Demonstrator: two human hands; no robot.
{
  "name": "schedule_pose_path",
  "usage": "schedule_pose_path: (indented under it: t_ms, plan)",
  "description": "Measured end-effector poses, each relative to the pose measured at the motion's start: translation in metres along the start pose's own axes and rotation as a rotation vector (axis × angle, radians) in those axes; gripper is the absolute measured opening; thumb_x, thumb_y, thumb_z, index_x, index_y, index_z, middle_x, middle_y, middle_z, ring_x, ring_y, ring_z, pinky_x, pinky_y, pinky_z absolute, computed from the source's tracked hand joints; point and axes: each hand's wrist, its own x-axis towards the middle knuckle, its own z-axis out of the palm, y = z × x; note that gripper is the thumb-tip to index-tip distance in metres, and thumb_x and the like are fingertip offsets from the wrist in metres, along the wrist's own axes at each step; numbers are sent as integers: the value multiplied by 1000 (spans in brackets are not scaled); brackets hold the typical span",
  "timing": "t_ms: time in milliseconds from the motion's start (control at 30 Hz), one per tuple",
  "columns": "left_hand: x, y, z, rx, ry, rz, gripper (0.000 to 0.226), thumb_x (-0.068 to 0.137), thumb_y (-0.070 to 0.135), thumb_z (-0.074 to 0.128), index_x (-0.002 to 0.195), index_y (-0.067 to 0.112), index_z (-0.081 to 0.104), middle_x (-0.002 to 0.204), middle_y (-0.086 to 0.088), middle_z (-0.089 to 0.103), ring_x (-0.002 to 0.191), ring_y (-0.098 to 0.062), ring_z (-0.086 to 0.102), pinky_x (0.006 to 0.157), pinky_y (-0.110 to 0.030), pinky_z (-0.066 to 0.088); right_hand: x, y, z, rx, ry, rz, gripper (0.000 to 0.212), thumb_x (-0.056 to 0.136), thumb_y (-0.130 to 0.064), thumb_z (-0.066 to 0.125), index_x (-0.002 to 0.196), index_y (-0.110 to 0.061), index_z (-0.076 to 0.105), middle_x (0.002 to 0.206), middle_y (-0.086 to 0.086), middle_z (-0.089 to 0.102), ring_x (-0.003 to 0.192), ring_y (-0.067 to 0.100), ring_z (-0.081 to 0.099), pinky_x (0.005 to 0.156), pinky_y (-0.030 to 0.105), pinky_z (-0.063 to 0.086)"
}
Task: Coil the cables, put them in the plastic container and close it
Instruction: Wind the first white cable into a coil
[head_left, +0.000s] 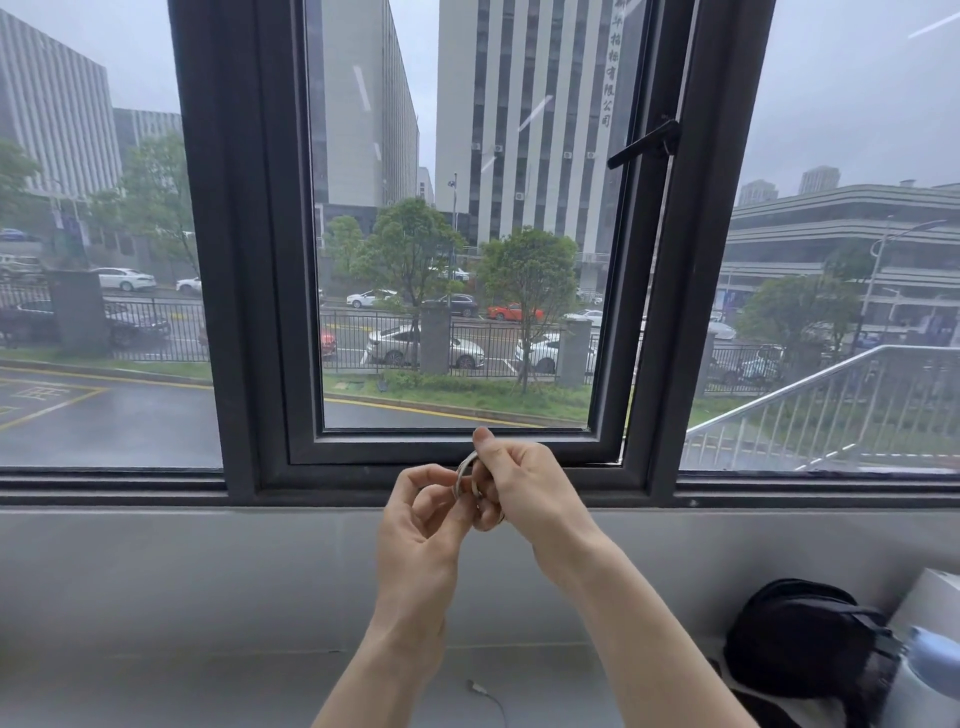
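Note:
A thin white cable (464, 475) is wound into a small coil held up in front of the window. My right hand (524, 491) grips the coil, thumb up on its top. My left hand (423, 514) pinches the coil's lower left side with fingertips. Most of the coil is hidden inside the two hands. Another white cable end (480, 690) with a small plug lies on the grey sill below, between my forearms. No plastic container is in view.
A grey window sill (208, 597) runs across the bottom. A black pouch (800, 639) sits at the right, beside a white box (930, 603) and a pale blue bottle (930, 680). The dark window frame (452, 447) stands right behind my hands.

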Motion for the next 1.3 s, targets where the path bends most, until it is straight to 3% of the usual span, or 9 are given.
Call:
schedule_pose_path:
  t_ms: [167, 333, 567, 700, 833, 967, 1133, 1200, 1300]
  plan:
    - [1, 1, -8, 19, -16, -2, 15, 92, 10, 67, 86, 16, 54, 85, -8, 74, 75, -15, 67, 70, -14, 54, -1, -6, -4, 100, -128, 94, 53, 106, -39, 51, 60, -12, 59, 49, 1, 53, 41, 16, 54, 56, 31, 49]
    - [-3, -3, -4, 58, 8, 21, 17, 95, 4, 63, 86, 11, 51, 77, -10, 70, 67, -15, 64, 65, -16, 53, -2, -3, 3, 51, -81, 87, 54, 107, -38, 48, 58, -15, 51, 47, -6, 58, 40, 12, 50, 51, 27, 47]
    - [-2, -1, -2, 154, 44, -2, 16, 92, 10, 69, 91, 8, 53, 71, -8, 72, 64, -16, 66, 67, -21, 55, -3, 2, 9, -84, 2, 44, 57, 106, -44, 46, 56, -18, 52, 50, 2, 54, 46, 18, 49, 54, 32, 45]
    - [3, 4, -7, 65, 25, -168, 17, 92, 10, 68, 86, 17, 54, 78, -1, 73, 77, -16, 65, 85, -32, 48, -3, 3, 7, -75, -19, 44, 58, 107, -43, 47, 55, -17, 53, 57, 8, 58, 49, 18, 50, 54, 30, 45]
    - [9, 9, -14, -57, -56, -339, 25, 93, 12, 64, 77, 26, 51, 86, 0, 67, 87, -18, 64, 100, -43, 39, -1, 5, 2, -50, -51, 65, 63, 107, -42, 47, 73, 8, 64, 56, 6, 59, 46, 19, 50, 49, 27, 44]
    - [12, 8, -21, -123, -185, -448, 25, 93, 15, 58, 75, 27, 45, 86, 1, 66, 95, -21, 59, 98, -46, 35, -2, 9, 0, -86, -58, 79, 57, 106, -44, 47, 70, -4, 65, 61, 9, 63, 45, 20, 54, 48, 25, 47]
    - [13, 10, -27, -135, -260, -431, 17, 81, 23, 63, 77, 23, 47, 94, -5, 58, 101, -23, 52, 117, -54, 26, -3, 12, -1, -71, -70, 92, 57, 106, -44, 47, 67, -8, 67, 61, 7, 68, 44, 18, 57, 48, 22, 49]
    - [13, 12, -28, -41, -309, -361, 24, 80, 26, 70, 85, 20, 47, 92, -7, 62, 94, -23, 59, 111, -52, 37, -4, 13, 0, -64, -74, 90, 58, 107, -43, 47, 65, -8, 67, 62, 9, 66, 48, 20, 57, 49, 23, 49]
    - [9, 9, -20, 156, -263, -181, 36, 76, 10, 78, 89, 13, 45, 78, -10, 68, 74, -25, 66, 84, -39, 53, -2, 14, 3, -53, -50, 82, 58, 107, -41, 48, 62, -7, 62, 64, 7, 66, 51, 20, 55, 50, 25, 48]
